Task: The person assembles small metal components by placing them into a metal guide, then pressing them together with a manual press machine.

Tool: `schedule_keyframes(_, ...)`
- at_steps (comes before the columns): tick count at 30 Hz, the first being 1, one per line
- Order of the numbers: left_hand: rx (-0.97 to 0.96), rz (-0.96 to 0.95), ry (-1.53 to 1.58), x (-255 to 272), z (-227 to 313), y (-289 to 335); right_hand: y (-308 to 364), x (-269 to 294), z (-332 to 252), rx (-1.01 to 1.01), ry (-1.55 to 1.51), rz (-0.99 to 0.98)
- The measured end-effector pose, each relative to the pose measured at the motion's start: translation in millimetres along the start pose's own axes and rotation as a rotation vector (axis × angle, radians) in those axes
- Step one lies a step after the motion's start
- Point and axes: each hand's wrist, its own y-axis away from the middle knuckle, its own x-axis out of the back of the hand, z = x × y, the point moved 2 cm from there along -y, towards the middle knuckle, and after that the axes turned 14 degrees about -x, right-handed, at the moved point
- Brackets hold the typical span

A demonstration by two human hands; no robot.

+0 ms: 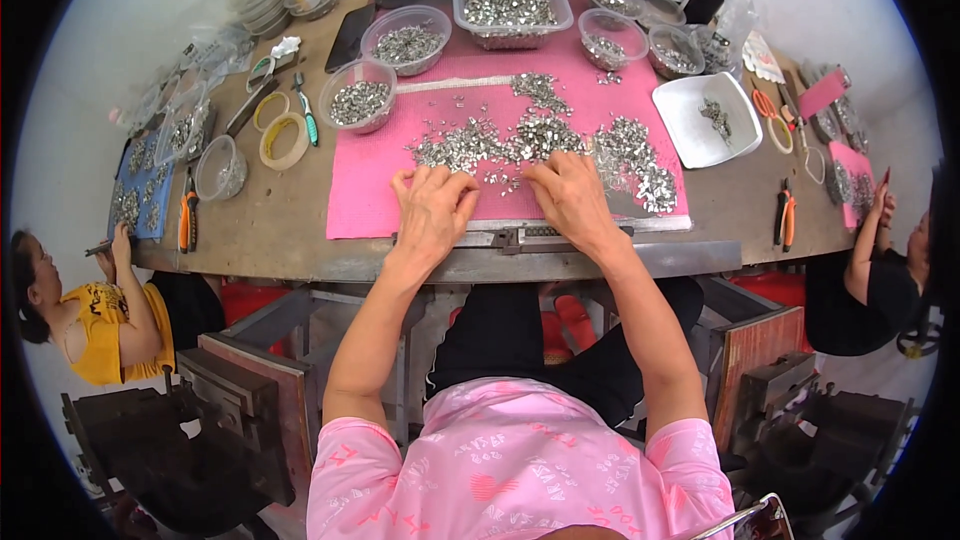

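We hold our left hand [435,208] and right hand [574,202] apart, fingers bent down at the near edge of the small metal pieces [545,135], which lie just beyond them on the pink mat [365,200], presumably spread thin for fingertip reach. The spread runs long left-to-right; single pieces point every way. Whether either hand pinches any, we cannot tell.

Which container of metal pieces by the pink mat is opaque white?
The squarish white tray at the right edge of the pink mat; the round bowls along its far side are see-through.
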Motion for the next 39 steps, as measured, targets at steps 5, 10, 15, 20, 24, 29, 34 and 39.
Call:
schedule_keyframes(5, 0.035, 0.074, -0.084, 4.6, -2.1, -7.8, -1.7, -10.5, -4.6, 0.113, -0.103, -0.025)
schedule_keyframes(10, -0.059, 0.062, -0.018, -9.5, 2.1, -18.4, -10.0, -21.3, -7.4, 0.064, -0.066, -0.104)
schedule_keyframes(15, -0.061, 0.037, -0.058, -16.2, -3.0, -20.4, -4.6, -12.0, -9.6, 0.07, -0.105, -0.076)
schedule_keyframes(20, -0.128, 0.062, -0.044, -6.9, 12.4, -17.0, 25.8, 19.9, -8.2, -0.025, -0.22, -0.152)
schedule_keyframes(24, -0.228, 0.044, 0.2, -9.9, 50.6, -2.6, 45.6, 25.4, -7.9, -0.029, -0.254, -0.138)
schedule_keyframes(29, -0.225, 0.064, 0.254, -20.4, 63.5, 3.5, 53.5, 22.2, -9.3, 0.022, -0.211, -0.053)
schedule_keyframes(34, -0.233, 0.058, 0.223, -20.1, 63.7, 6.6, 56.0, 20.5, -9.4, 0.048, -0.215, -0.041)
schedule_keyframes(39, -0.167, 0.107, 0.216, -12.7, 53.8, 9.8, 34.9, 16.9, -4.9, 0.016, -0.231, -0.063)
